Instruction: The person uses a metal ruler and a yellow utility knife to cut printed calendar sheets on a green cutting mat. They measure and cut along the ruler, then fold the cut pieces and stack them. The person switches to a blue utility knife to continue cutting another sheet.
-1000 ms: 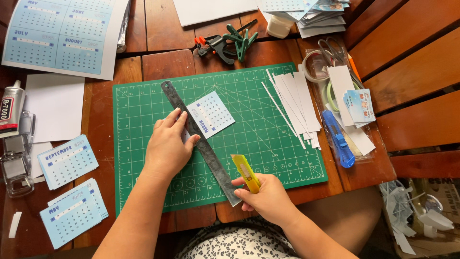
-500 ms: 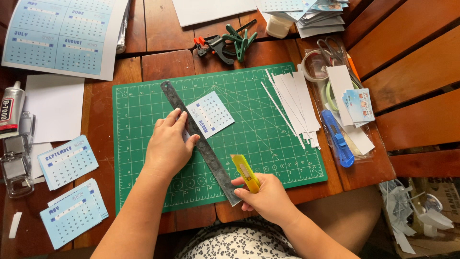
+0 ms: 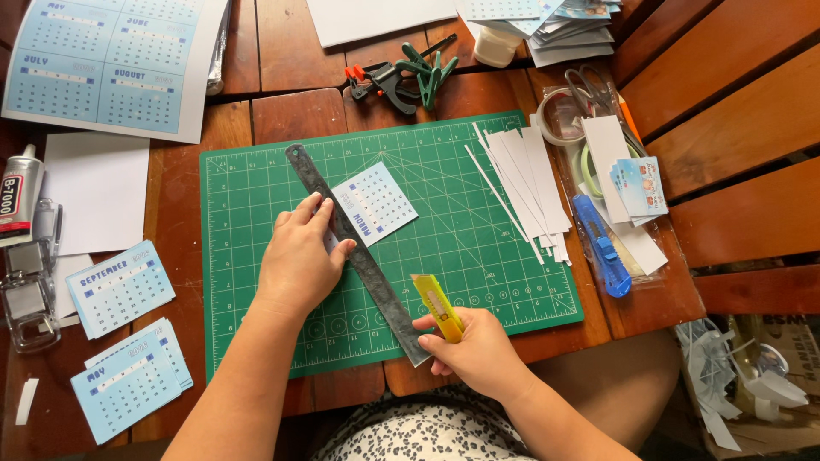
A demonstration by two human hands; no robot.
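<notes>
A long grey metal ruler (image 3: 376, 277) lies slantwise on the green cutting mat (image 3: 478, 248). My left hand (image 3: 299, 260) presses flat on the ruler near its middle. A small blue calendar card (image 3: 376, 202) lies under the ruler's right edge, just past my fingertips. My right hand (image 3: 478, 350) grips a yellow utility knife (image 3: 437, 306) at the ruler's near end, close to the mat's front edge.
White paper strips (image 3: 525, 183) and a blue cutter (image 3: 602, 248) lie at the mat's right. Clamps (image 3: 401, 72), tape rolls and scissors (image 3: 594, 90) are behind. Calendar cards (image 3: 120, 286), a large calendar sheet (image 3: 107, 60), a glue tube (image 3: 19, 192) sit left.
</notes>
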